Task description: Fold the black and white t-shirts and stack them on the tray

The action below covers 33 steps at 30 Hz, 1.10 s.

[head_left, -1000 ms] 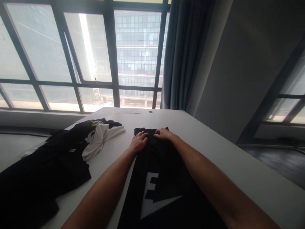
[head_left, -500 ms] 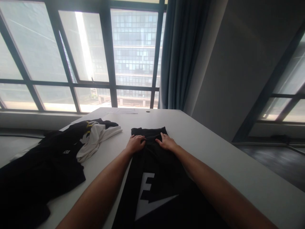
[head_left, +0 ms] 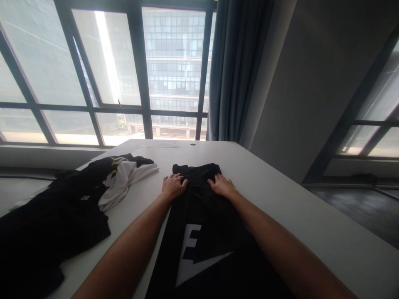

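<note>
A black garment with a pale grey printed letter and pointed shape stretches away from me on the table, its far end bunched and uneven. I cannot tell its exact kind. My left hand rests at its left edge near the far end, thumb on the cloth and fingers stretched out. Across from it, my right hand lies on the right edge, fingers spread, thumb pointing inward. Both hands are open and touch the fabric. The near end of the garment runs out of view below.
On the left of the white table lies a heap of black clothes with a pale garment in it. Paper sheets lie at the far edge. Beyond are windows and a blue-grey curtain.
My hands have moved a little apart, outward to the garment's side edges. The far end of the cloth has shifted and wrinkled, its right corner now slightly farther right.
</note>
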### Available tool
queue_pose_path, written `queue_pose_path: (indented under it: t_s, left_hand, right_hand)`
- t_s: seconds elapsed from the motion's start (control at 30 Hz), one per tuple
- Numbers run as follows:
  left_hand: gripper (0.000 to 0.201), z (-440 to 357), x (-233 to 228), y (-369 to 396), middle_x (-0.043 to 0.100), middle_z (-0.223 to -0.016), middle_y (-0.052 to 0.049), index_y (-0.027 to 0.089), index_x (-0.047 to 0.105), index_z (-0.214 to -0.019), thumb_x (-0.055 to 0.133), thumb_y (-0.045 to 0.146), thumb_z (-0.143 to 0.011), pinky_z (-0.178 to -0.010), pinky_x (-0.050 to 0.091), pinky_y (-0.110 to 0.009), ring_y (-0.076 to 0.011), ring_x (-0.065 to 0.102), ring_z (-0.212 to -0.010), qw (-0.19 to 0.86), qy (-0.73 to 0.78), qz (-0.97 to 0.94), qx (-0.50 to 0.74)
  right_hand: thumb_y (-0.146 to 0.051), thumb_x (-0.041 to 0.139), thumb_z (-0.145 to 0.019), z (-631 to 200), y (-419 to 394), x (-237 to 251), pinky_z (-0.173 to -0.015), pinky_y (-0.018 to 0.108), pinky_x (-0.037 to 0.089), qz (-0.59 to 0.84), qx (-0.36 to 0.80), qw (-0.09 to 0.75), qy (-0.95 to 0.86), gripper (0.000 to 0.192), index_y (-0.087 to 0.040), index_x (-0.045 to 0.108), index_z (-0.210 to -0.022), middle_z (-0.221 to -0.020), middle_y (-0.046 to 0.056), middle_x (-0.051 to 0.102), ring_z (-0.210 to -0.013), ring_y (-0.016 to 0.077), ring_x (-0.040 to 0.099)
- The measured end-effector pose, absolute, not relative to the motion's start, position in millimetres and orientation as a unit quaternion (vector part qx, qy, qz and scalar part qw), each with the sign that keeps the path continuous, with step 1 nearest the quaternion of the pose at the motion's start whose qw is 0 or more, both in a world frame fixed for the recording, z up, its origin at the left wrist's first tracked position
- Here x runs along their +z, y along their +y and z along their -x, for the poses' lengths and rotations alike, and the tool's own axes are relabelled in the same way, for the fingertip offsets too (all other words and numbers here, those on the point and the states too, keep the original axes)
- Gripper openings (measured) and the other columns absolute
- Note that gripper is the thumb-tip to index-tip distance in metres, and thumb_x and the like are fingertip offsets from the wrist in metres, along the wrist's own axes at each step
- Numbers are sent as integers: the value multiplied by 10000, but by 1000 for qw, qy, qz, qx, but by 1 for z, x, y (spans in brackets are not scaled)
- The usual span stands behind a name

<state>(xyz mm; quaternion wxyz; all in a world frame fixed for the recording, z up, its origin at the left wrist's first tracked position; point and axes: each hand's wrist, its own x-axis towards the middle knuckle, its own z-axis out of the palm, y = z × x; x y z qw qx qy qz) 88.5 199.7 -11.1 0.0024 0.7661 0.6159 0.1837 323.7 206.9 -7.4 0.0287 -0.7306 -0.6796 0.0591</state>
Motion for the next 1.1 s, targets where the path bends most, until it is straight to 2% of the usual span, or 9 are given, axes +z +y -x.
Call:
queue_pose_path:
  t_s: [0.1, 0.2, 0.3, 0.4, 0.57, 0.7, 0.83, 0.97, 1.1]
  left_hand:
    - [561, -87, -13, 203, 419, -1534, -65, 240, 560, -1364, 321, 547, -961, -1140, 273, -462, -264, 360, -1415, 17, 626, -755, 198]
    - [588, -86, -12, 203, 382, -1552, -90, 242, 537, -1383, 315, 583, -958, -1145, 250, -491, -276, 342, -1427, 41, 626, -756, 185]
    - [632, -86, -11, 201, 347, -1565, -111, 240, 527, -1392, 337, 631, -933, -1151, 202, -544, -301, 319, -1437, 62, 618, -767, 160]
    - [624, -84, -11, 202, 331, -1573, -108, 262, 523, -1393, 384, 632, -911, -1152, 178, -565, -309, 301, -1445, 64, 611, -773, 157]
    - [617, -89, -6, 219, 417, -1529, -110, 248, 583, -1337, 434, 629, -875, -1130, 237, -551, -340, 381, -1393, 67, 634, -753, 160]
    - [601, -101, 5, 241, 562, -1400, -148, 190, 605, -1302, 411, 579, -888, -1052, 342, -515, -349, 471, -1301, 22, 642, -750, 157]
    - [563, -113, 16, 264, 630, -1311, -146, 213, 612, -1282, 443, 564, -875, -1031, 337, -515, -357, 487, -1265, -15, 635, -760, 140]
    - [504, -118, 18, 283, 648, -1288, -121, 270, 614, -1280, 516, 509, -847, -1020, 339, -516, -356, 515, -1233, -19, 620, -778, 96]
    - [385, -117, 16, 293, 672, -1229, -124, 249, 700, -1134, 555, 433, -829, -1010, 350, -524, -358, 541, -1195, -26, 617, -781, 92]
  right_hand:
    - [-524, 238, -996, -328, 198, -4, -1165, 493, 156, 725, 27, 42, -687, 701, -42, 353, -1492, -1570, 196, 286, -1451, 283, 252]
    - [-486, 270, -1001, -327, 190, 0, -1155, 480, 165, 699, -15, 95, -709, 623, -83, 442, -1444, -1517, 196, 387, -1395, 290, 347]
    - [-511, 294, -994, -320, 187, 2, -1166, 456, 155, 664, -17, 120, -738, 614, -148, 417, -1474, -1547, 144, 359, -1415, 274, 318]
    - [-576, 280, -982, -315, 189, -2, -1165, 490, 162, 657, 46, 67, -749, 660, -202, 346, -1522, -1596, 102, 268, -1461, 291, 230]
    - [-597, 285, -978, -314, 189, -8, -1148, 496, 202, 649, 52, 81, -754, 663, -206, 385, -1504, -1579, 103, 309, -1449, 302, 254]
    - [-530, 327, -991, -315, 181, -4, -1068, 412, 311, 627, 9, 139, -767, 545, -198, 562, -1353, -1445, 116, 502, -1325, 277, 430]
    - [-455, 312, -1012, -313, 175, 1, -965, 372, 359, 615, -32, 183, -767, 462, -186, 639, -1197, -1236, 108, 646, -1140, 252, 559]
    - [-422, 291, -1022, -315, 176, 2, -942, 360, 349, 624, -56, 205, -752, 435, -187, 640, -1133, -1171, 105, 670, -1084, 236, 581]
    - [-407, 288, -1019, -319, 179, 1, -936, 371, 347, 650, -54, 207, -729, 424, -177, 633, -1108, -1156, 117, 669, -1083, 247, 577]
